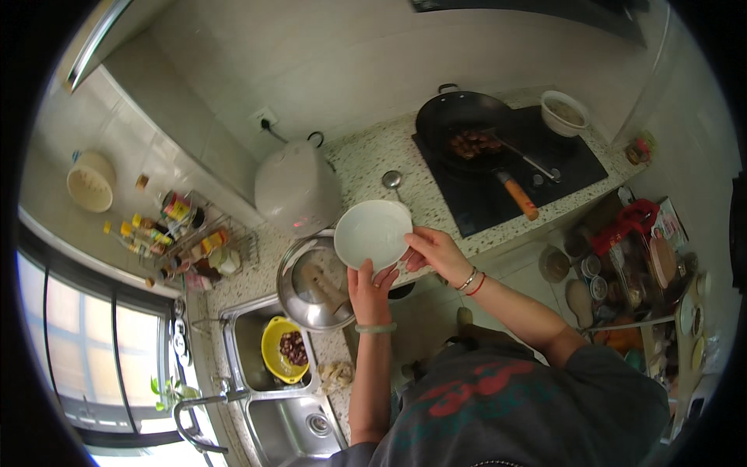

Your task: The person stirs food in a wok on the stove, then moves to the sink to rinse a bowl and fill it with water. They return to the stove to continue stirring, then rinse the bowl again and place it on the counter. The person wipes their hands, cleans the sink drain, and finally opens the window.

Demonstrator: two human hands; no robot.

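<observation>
I hold a white bowl [373,232] with both hands.
Right of the sink [257,366], my left hand [369,294] and right hand [433,251] pinch its rim; I think it needs setting down by the wok [464,124].

The white bowl [372,232] is round and plain, and it looks empty, its pale inside turned up toward the camera. It is held tilted above the speckled countertop's front edge, partly overlapping the rim of the steel bowl just to its left. The left hand [369,294] grips its lower rim from below, fingers on the edge, while the right hand [433,251] pinches its right rim with the fingertips, so that the white bowl hangs between the two hands.
</observation>
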